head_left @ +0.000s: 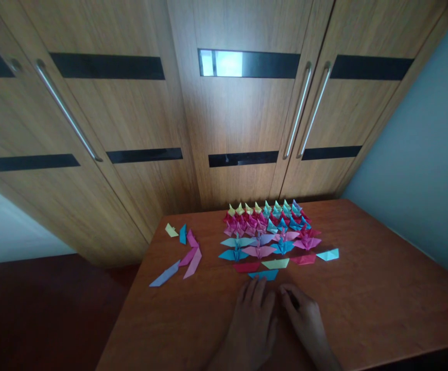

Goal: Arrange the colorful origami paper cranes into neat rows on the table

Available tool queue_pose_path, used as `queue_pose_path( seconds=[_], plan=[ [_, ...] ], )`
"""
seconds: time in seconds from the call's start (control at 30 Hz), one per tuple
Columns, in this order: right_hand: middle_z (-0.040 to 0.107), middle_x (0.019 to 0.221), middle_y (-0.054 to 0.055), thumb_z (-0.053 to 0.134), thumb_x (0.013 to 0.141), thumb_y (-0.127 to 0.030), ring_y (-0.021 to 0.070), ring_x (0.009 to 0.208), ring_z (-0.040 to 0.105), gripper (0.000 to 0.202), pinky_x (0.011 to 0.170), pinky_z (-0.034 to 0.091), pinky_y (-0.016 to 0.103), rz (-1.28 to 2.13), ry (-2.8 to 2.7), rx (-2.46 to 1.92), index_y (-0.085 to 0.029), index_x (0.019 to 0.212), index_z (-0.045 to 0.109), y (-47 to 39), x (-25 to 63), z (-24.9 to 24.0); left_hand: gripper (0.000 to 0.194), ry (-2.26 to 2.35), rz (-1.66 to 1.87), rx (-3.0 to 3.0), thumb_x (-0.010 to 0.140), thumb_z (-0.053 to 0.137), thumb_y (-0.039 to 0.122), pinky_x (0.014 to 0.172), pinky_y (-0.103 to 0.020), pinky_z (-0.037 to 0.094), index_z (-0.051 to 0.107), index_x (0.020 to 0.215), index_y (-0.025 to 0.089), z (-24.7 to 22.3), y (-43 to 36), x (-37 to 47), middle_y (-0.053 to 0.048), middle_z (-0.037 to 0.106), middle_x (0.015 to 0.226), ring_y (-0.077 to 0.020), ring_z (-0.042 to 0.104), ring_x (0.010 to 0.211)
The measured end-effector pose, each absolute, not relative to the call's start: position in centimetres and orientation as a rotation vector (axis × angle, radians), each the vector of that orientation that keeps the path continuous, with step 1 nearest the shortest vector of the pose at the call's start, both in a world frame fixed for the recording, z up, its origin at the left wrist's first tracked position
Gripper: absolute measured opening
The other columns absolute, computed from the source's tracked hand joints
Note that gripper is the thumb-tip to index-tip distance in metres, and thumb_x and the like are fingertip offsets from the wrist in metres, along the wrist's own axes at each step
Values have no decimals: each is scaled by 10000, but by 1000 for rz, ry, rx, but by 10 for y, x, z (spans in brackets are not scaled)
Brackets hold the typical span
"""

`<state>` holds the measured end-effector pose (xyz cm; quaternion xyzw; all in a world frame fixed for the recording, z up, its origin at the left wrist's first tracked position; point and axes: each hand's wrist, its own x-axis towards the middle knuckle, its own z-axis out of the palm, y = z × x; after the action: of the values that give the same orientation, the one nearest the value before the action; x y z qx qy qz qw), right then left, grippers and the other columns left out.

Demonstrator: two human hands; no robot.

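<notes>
My left hand [252, 318] lies palm down on the table with its fingers stretched forward. Its fingertips reach the near edge of a blue folded paper strip [263, 275]; whether they press on it I cannot tell. Beside it, my right hand [303, 314] rests with curled fingers, thumb and forefinger close together, and no paper shows between them. Just beyond lies a row of flat folded papers: a red one [246, 267], a pale green one [275, 264], another red one [304, 259] and a light turquoise one [327, 254].
Behind that row stand several lines of folded paper cranes [260, 251] in many colours. At the left lie more folded papers, among them a lilac strip [165, 274] and a pink strip [192, 263]. The wooden table [382, 288] meets a wardrobe [239, 113] with metal handles.
</notes>
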<state>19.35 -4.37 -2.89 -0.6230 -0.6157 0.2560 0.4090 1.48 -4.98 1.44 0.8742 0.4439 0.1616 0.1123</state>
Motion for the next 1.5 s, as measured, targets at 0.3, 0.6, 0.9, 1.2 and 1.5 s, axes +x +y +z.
queue_pose_path(
  seconds=[0.3,0.6,0.9,1.2,1.5],
  plan=[
    [717,869,49,423,901,-470,200,752,671,349,696,522,263,632,-1571,-1634,-223,904,669,-45,194,-32,310,2051,685,2282,898,413,245,952,-434,463,586,1150,195,26,-15,-119,-97,606,1163,-254,582,1066],
    [722,895,53,418,903,-469,206,782,679,342,720,529,270,633,-1593,-1651,-230,909,662,-44,194,-34,430,2435,324,2107,908,371,398,885,-417,479,608,1150,134,11,-5,-213,-141,571,1212,-296,576,1055],
    [724,884,43,423,894,-467,197,773,681,346,705,530,253,587,-1592,-1647,-235,906,679,-44,193,-34,352,2329,472,2128,868,415,363,946,-377,455,628,1057,155,2,-6,-215,-109,629,1158,-265,584,1077],
    [727,862,36,417,888,-480,199,716,680,356,685,534,272,592,-1597,-1689,-249,902,688,-43,190,-31,336,2231,872,2026,837,469,438,796,-339,547,613,1033,206,23,-11,-195,-66,706,1035,-244,682,904],
    [659,661,17,451,868,-542,175,612,618,396,564,485,232,793,-1430,-1555,-221,834,680,-48,170,-11,246,1559,975,2222,875,515,279,894,-347,523,592,1107,248,41,-24,-78,-29,688,1078,-198,652,987]
  ],
)
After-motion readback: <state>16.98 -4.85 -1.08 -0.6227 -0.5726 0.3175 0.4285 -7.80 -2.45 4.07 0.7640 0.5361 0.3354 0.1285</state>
